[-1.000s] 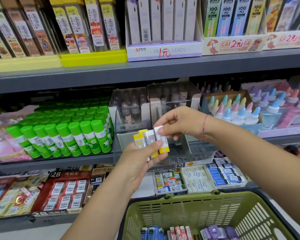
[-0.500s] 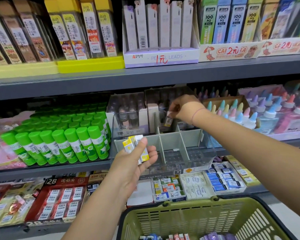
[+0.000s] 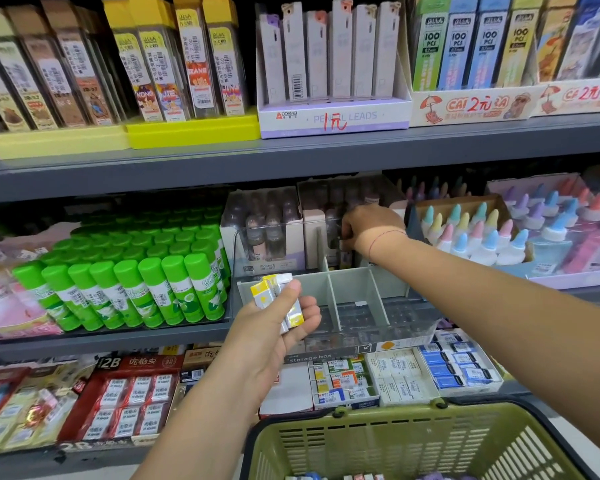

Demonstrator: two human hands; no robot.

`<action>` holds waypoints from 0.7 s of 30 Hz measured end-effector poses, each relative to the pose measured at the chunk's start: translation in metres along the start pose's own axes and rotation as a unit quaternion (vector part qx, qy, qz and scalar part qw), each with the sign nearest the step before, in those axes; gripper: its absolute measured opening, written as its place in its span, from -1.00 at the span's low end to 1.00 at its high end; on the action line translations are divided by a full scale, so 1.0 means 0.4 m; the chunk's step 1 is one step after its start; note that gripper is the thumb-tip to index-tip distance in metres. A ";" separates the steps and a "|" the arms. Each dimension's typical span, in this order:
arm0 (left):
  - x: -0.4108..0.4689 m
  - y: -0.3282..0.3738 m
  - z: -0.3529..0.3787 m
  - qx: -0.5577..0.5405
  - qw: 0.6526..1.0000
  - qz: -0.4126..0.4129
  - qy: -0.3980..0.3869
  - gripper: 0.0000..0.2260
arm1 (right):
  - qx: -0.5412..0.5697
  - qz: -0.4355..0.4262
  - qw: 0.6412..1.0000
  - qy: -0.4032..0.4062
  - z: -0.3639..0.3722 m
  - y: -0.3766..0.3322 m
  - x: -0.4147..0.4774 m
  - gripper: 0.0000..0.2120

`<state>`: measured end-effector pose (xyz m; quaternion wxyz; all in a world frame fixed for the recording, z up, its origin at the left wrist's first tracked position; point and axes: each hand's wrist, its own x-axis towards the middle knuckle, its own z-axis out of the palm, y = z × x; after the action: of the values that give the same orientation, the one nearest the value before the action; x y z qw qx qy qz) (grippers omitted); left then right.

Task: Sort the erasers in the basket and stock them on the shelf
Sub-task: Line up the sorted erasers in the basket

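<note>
My left hand holds a small stack of yellow-and-white erasers in front of a clear divided storage box on the middle shelf. My right hand reaches deep into a rear compartment of that box, fingers curled downward; whatever is under the fingertips is hidden. The green basket stands at the bottom, with a few erasers just visible at the frame's lower edge.
Green glue sticks fill the shelf left of the box. Bottles with pastel caps stand to the right. Eraser packs lie on the lower shelf, and pencil-lead boxes line the top shelf.
My right hand took one eraser from the stack in my left hand and carried it back into the box's rear compartment, sinking lower. My left hand dropped slightly to the left.
</note>
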<state>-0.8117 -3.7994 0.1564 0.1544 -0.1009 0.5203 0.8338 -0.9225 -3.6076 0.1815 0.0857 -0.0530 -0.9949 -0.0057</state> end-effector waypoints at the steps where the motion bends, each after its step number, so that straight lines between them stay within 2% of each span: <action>1: 0.000 0.001 -0.001 -0.001 1.000 0.000 0.000 -0.72 | -0.008 0.005 1.000 0.005 0.003 -0.001 0.001 -0.81; 7: -0.001 0.002 -0.003 -0.006 1.000 -0.002 -0.001 -0.71 | -0.011 0.012 1.000 0.009 0.012 0.006 0.005 -0.87; 12: -0.001 0.002 -0.004 -0.006 1.000 -0.002 -0.001 -0.74 | 0.070 0.002 0.997 -0.031 -0.007 0.021 -0.013 -0.84; 15: 0.002 0.001 -0.006 -0.003 1.000 0.000 0.000 -0.75 | 0.153 -0.002 0.988 -0.007 -0.027 0.025 -0.023 -0.83; 17: 0.004 0.000 -0.006 -0.002 1.000 0.001 0.002 -0.75 | 0.299 0.014 0.954 -0.002 -0.035 0.014 -0.030 -0.80; 19: 0.007 -0.002 -0.006 -0.002 1.000 0.002 0.003 -0.76 | 0.466 0.066 0.877 -0.096 -0.040 -0.011 -0.035 -0.68; 20: 0.008 -0.004 -0.005 -0.001 1.000 0.003 0.004 -0.76 | 0.489 0.093 0.853 -0.158 -0.040 -0.023 -0.034 -0.59; 21: 0.009 -0.004 -0.005 -0.001 1.000 0.003 0.006 -0.76 | 0.472 0.112 0.848 -0.214 -0.039 -0.031 -0.032 -0.49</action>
<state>-0.8144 -3.7999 0.1529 0.1483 -0.1047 0.5208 0.8341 -0.9088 -3.6217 0.1947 -0.1141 -0.1174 -0.8589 0.4852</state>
